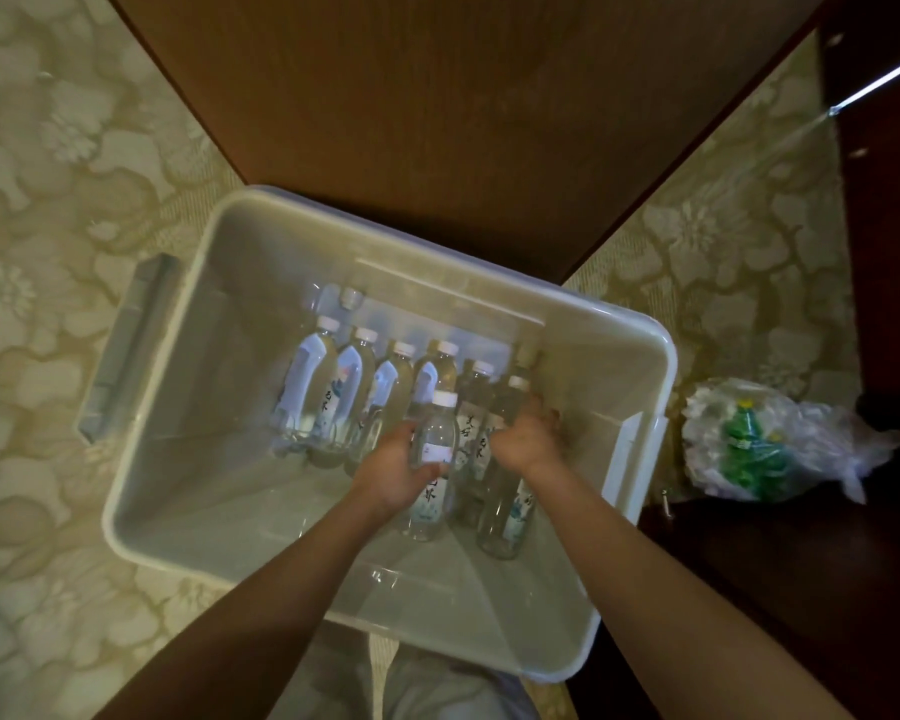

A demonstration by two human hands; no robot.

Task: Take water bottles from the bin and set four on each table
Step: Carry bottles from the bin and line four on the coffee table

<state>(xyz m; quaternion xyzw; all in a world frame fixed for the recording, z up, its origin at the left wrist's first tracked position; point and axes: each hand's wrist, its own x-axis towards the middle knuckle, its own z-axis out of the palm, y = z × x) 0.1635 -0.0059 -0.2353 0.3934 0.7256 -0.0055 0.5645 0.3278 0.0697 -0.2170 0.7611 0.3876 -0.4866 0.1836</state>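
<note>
While both arms reach into bin point(188, 324), left grip point(393, 467) curls round bottle point(437, 439) at mid-body. Right grip point(528, 439) wraps second bottle point(500, 511) near shoulder. Row of bottles point(365, 387) waits on bin floor. Bottles probably full: weighty, stiff, smooth, likely slippery; hold at label, not cap. Tall bin walls hem lift. Worktop point(437, 96) corner just beyond far rim. Plastic bag point(759, 444) on carpet, right.

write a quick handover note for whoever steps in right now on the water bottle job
Left hand grips one bottle; right hand grips a second bottle.
Both bottles are inside the bin on the carpet; a row of bottles lies at its back.
Done: no bottles show on the brown table.
Left: lift these out, set four per table.
</note>
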